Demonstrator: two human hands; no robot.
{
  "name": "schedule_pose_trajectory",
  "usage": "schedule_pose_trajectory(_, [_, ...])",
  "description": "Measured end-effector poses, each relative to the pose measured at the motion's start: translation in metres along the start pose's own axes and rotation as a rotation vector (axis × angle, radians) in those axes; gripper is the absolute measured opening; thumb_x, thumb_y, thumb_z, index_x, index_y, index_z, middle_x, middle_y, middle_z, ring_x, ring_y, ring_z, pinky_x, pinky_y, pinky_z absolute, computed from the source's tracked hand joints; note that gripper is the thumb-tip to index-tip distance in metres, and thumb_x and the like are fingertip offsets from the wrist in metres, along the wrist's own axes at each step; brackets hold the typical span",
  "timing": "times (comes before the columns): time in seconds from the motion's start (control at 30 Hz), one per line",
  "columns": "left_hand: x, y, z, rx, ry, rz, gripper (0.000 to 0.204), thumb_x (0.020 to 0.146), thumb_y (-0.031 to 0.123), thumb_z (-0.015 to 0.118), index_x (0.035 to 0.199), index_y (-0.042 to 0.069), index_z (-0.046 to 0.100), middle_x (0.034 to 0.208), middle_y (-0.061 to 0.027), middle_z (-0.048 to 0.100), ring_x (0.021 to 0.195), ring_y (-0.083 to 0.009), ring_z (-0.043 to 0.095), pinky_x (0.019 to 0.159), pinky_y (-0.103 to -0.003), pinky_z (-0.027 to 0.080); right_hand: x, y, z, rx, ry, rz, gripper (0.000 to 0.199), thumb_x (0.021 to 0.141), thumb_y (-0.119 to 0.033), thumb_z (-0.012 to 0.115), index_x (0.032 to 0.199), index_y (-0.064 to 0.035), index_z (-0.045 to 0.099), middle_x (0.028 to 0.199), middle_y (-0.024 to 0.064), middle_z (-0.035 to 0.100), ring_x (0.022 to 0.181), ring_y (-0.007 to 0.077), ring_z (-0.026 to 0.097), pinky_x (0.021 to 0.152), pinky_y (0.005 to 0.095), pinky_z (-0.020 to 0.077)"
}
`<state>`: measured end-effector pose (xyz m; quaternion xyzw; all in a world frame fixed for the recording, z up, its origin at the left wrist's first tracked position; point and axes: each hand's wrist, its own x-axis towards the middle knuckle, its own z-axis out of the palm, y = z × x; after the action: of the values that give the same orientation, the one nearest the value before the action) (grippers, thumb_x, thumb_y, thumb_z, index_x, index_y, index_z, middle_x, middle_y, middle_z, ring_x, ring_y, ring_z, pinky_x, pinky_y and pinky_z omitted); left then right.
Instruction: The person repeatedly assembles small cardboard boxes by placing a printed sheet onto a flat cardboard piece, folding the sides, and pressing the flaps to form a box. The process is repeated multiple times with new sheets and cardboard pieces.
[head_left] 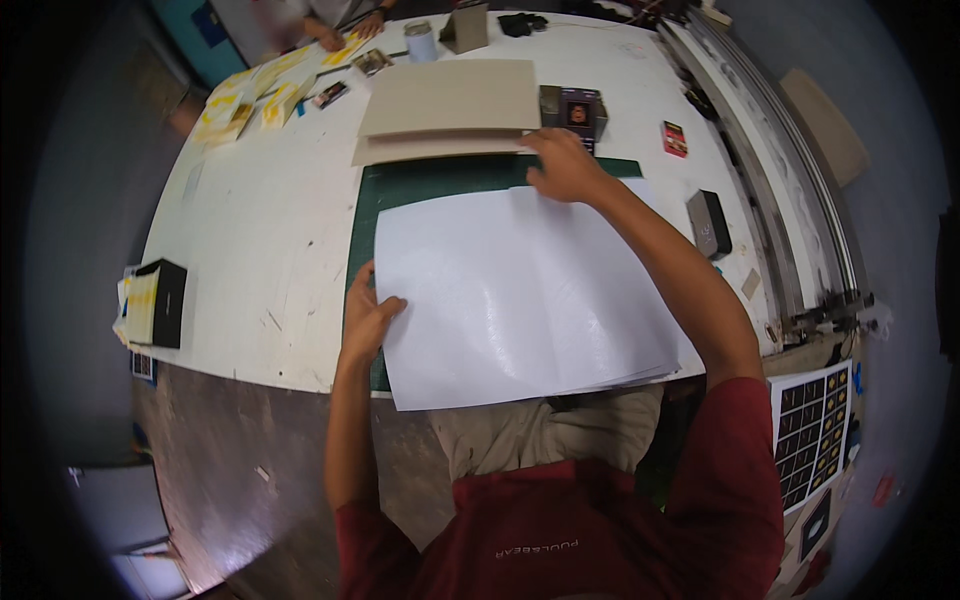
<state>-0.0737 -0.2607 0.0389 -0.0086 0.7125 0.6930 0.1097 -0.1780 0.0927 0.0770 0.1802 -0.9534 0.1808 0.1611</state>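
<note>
Large glossy white sheets [480, 300] lie over a green cutting mat [366, 232] at the table's near edge, reaching past it toward my lap. My left hand [372, 312] grips their left edge, thumb on top and fingers beneath. At their far edge is my right hand [565, 168], thumb and index finger spread apart. Its index fingertip meets the near edge of the grey-beige boards [450, 95] just beyond the mat; its thumb is by the paper. Several sheet edges show at the near right corner of the white stack.
Behind my right hand are dark boxes [578, 112]. A red packet [674, 138] and a black block [709, 224] lie right, before a long metal rail [775, 170]. A black box [160, 300] stands left. Another person's hands [330, 38] handle yellow-white pieces at the far side.
</note>
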Motion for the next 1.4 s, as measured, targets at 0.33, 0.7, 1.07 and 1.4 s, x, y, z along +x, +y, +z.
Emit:
schedule_pose_trajectory(0.33, [0.040,-0.028,-0.027,-0.020,-0.012,-0.021,0.071,0.069,-0.009,0.056,0.139,-0.012,0.039,0.116,-0.0210,0.063,0.104,-0.0250,0.064,0.090,-0.033,0.051,0.056,0.004,0.027,-0.164,0.170,-0.046,0.042,0.079,-0.019,0.070,0.117,-0.0015,0.064,0.112,0.0181,0.062,0.109,0.0344,0.058,0.095,0.0449,0.0440])
schedule_pose_trajectory(0.7, [0.054,-0.036,-0.026,0.053,-0.029,0.049,0.074,0.068,-0.012,0.053,0.141,-0.013,0.037,0.118,-0.0218,0.062,0.100,-0.0258,0.066,0.085,-0.033,0.055,0.087,0.014,0.029,-0.311,-0.054,-0.138,0.032,0.074,-0.020,0.072,0.101,-0.0065,0.065,0.105,0.0159,0.061,0.104,0.0334,0.059,0.088,0.0461,0.0476])
schedule_pose_trajectory(1.07, [0.049,-0.017,-0.021,0.054,-0.032,-0.026,0.073,0.070,-0.011,0.053,0.141,-0.014,0.037,0.113,-0.0228,0.065,0.092,-0.0253,0.068,0.079,-0.032,0.056,-0.031,0.010,-0.058,0.147,0.612,0.111,0.037,0.079,-0.003,0.056,0.114,0.0035,0.068,0.101,0.0167,0.071,0.091,0.0226,0.068,0.077,0.0375,0.0581])
schedule_pose_trajectory(1.4, [0.044,-0.023,-0.026,0.087,-0.044,-0.015,0.079,0.068,-0.006,0.054,0.144,-0.013,0.034,0.112,-0.0229,0.065,0.084,-0.0225,0.068,0.074,-0.030,0.056,-0.146,0.030,-0.143,0.851,0.944,0.488,0.044,0.087,-0.002,0.071,0.127,0.0066,0.055,0.100,0.0131,0.070,0.095,0.0165,0.068,0.087,0.0261,0.0535])
